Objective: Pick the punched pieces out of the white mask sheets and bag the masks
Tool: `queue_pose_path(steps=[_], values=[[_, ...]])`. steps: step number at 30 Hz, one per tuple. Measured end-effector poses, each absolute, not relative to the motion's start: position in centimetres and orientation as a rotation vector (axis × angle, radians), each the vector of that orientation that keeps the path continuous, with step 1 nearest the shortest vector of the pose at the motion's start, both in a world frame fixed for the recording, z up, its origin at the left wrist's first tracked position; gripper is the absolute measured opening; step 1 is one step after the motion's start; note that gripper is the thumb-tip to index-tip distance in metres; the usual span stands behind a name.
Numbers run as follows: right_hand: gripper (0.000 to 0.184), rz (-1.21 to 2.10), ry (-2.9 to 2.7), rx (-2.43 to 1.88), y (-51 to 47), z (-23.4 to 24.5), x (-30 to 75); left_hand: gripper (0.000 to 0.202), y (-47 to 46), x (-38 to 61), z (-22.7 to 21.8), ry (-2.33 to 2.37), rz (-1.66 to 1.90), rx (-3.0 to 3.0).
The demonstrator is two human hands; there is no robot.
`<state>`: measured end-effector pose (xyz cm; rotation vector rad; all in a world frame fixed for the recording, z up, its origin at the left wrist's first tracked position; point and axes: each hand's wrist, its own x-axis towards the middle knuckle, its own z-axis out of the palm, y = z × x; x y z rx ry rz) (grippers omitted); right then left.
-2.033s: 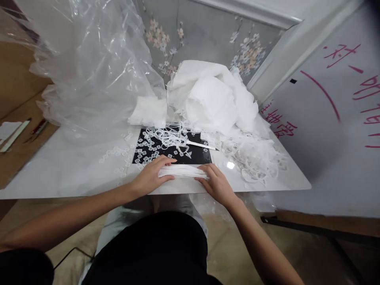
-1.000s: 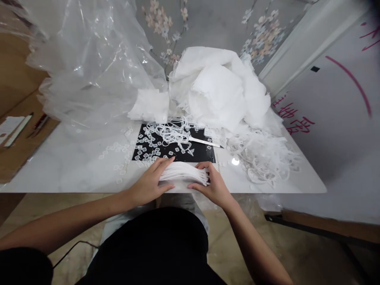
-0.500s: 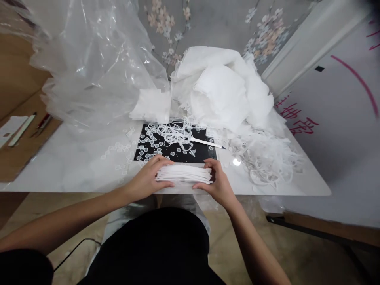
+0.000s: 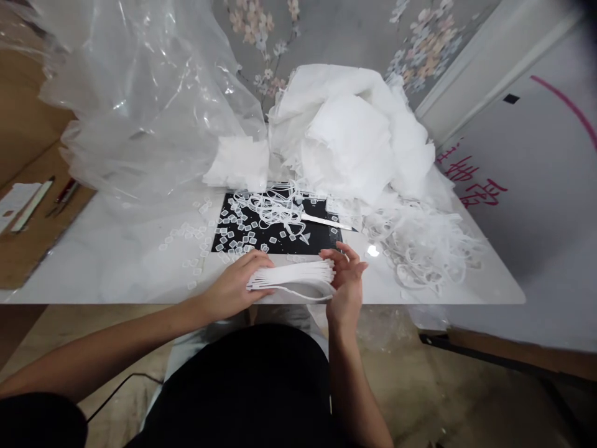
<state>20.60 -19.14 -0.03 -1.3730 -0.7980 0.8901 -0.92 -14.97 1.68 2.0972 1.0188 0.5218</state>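
Note:
A flat bundle of white strips (image 4: 293, 275) lies at the near edge of the white table (image 4: 112, 267). My left hand (image 4: 236, 286) grips the bundle's left end, thumb under and fingers on top. My right hand (image 4: 346, 280) stands upright against the bundle's right end, palm to the strip ends, fingers spread. One strip sags in a loop below the bundle.
A black mat (image 4: 275, 230) with small clear squares and a metal blade (image 4: 324, 221) lies behind the bundle. A heap of white fabric (image 4: 354, 137), tangled white loops (image 4: 420, 242), a folded white stack (image 4: 237, 165), a large clear plastic bag (image 4: 140, 99). Pens on a brown board (image 4: 32, 224) at left.
Both hands squared the spread strips into a tight bundle. My right hand then turned upright and now presses flat on the strip ends instead of gripping them.

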Motion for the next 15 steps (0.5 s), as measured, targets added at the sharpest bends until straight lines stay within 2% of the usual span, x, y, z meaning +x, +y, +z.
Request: queue_pose_path(steps=[6,9,11,15], values=[[0.084,0.815,-1.05,-1.467,-19.3,-0.2,22.3,0.025,-14.7,-0.8,1.6,1.045,0.494,2.088],[0.078,0.815,-1.654,-1.35,-20.1,-0.1,24.6,0.024,-14.6,-0.9,1.2,1.036,0.5,2.092],[0.085,0.649,-1.951,-1.359,-20.2,0.1,26.0,0.024,-14.4,-0.9,1.0,1.004,0.527,2.092],[0.035,0.586,-1.958,-1.33,-18.5,1.6,27.0,0.02,-13.1,-1.1,2.6,0.928,0.576,2.073]])
